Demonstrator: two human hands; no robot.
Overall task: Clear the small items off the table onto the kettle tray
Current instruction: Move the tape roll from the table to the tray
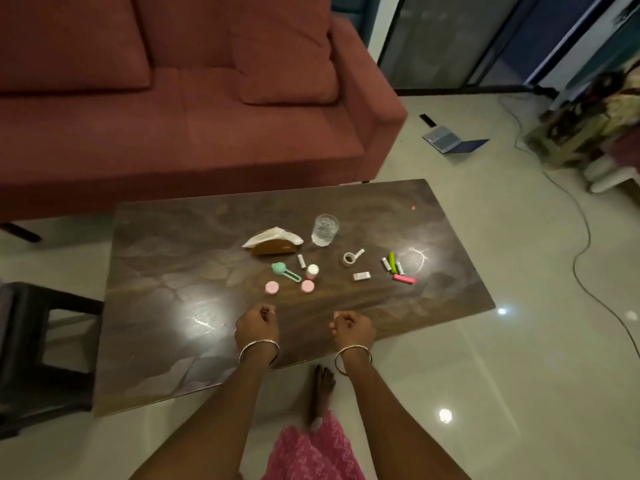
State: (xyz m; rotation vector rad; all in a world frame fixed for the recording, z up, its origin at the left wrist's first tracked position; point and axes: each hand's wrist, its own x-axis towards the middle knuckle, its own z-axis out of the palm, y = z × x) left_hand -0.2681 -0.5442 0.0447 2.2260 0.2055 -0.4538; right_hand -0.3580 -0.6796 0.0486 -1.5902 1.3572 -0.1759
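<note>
Small items lie in the middle of a dark wooden table [166, 327]: two pink round caps [272, 287] [307, 286], a small pink-and-white bottle [312, 271], a teal-headed tool [284, 271], white tubes [301, 261], a white ring piece [352, 257], a white strip [362, 276], a green marker [392, 262] and a pink marker [403, 279]. My left hand [257, 326] and my right hand [353, 328] hover over the near table edge, both curled into fists with nothing visible in them. No kettle tray is in view.
A glass of water [325, 229] and a wooden napkin holder with tissue [273, 241] stand behind the items. A red sofa [180, 109] lies beyond the table, a dark stool [31, 344] at left, a laptop [450, 140] and cable on the floor at right.
</note>
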